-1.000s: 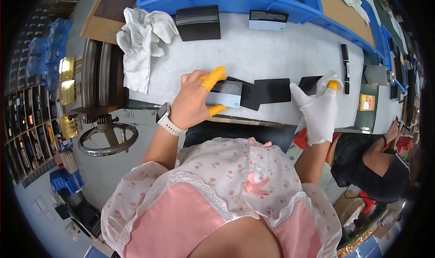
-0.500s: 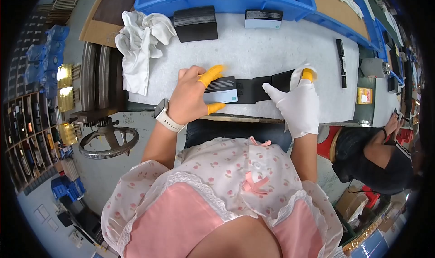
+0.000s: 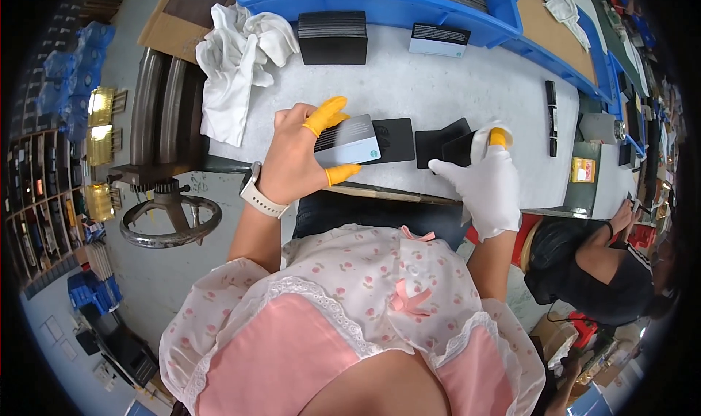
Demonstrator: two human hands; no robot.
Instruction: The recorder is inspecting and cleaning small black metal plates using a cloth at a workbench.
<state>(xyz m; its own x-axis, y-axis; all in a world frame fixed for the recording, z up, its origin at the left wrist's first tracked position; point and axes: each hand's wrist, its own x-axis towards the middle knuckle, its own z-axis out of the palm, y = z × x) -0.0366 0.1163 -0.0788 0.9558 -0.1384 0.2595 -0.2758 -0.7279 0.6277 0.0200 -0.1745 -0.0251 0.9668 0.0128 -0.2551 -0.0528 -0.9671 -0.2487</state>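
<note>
Work table (image 3: 438, 87) fills upper centre of frame. Left hand (image 3: 296, 157) at frame centre-left, over table's near edge, holding a card (image 3: 349, 140). Flat pouch (image 3: 394, 139) lies on table just right of card, touching it. Second pouch (image 3: 444, 144) further right, under right hand (image 3: 485, 179), centre-right. Crumpled cloth (image 3: 234, 58) upper left, on table's left end. Stack of pouches (image 3: 333, 36) upper centre, behind left hand; small box (image 3: 439, 39) right of stack. Bin (image 3: 380, 0) along top edge, behind both. Marker (image 3: 551, 117) on table, right. Handwheel (image 3: 171, 219) left, below table. Another person (image 3: 591, 263) lower right.
</note>
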